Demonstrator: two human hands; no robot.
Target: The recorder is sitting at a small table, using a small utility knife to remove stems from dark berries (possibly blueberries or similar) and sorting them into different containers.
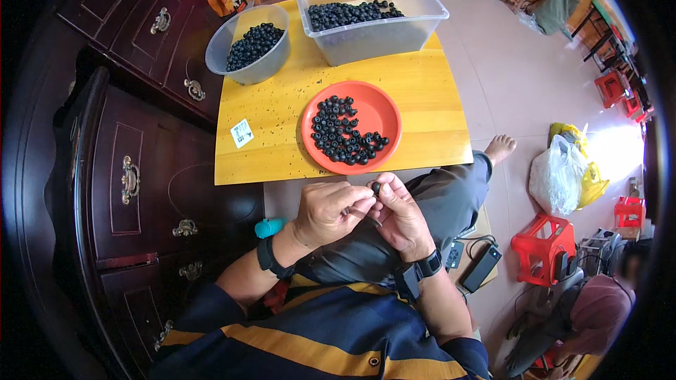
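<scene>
My left hand (pixel 329 211) and my right hand (pixel 398 212) meet just below the near edge of the yellow table (pixel 422 91), over my lap. Together their fingertips pinch one small black bead (pixel 375 187). An orange plate (pixel 384 109) lies on the table straight ahead of my hands, holding several black beads (pixel 343 134). Farther back, a grey round bowl (pixel 248 70) at the left and a clear rectangular tub (pixel 373 35) at the right each hold many more black beads.
A small white paper tag (pixel 241 133) lies on the table's left part. Dark wooden drawers (pixel 134 169) stand close at my left. On the floor at right are red plastic stools (pixel 546 246), a white bag (pixel 560 176) and another person's bare foot (pixel 500 146).
</scene>
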